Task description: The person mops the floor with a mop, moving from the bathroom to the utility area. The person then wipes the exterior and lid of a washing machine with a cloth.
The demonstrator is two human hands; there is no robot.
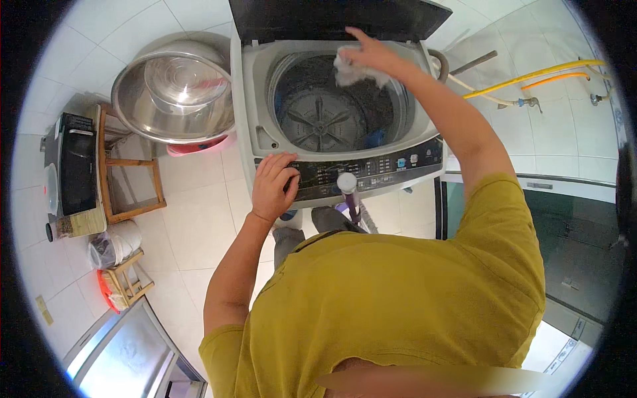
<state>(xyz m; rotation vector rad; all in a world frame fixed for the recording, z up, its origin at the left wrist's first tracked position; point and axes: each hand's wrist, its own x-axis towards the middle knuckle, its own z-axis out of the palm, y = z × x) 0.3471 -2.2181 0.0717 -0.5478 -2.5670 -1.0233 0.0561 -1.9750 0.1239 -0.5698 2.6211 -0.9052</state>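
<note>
A top-loading washing machine (251, 99) stands before me with its dark lid (318, 18) raised. Its ribbed drum (332, 109) shows a star-shaped plate at the bottom. At the far right rim of the opening, my right hand (371, 53) is closed on a white cloth (352, 69), one finger stretched toward the lid. The cloth hangs over the drum's edge. My left hand (273, 178) lies on the left end of the black control panel (371, 171), its fingers spread and holding nothing.
A large steel basin (133, 99) with a clear round lid leans at the left, above a pink tub (199, 147). A wooden stool (133, 162) stands below. A purple-and-white pole (350, 196) rises between me and the machine. Yellow hoses (531, 76) run along the right wall.
</note>
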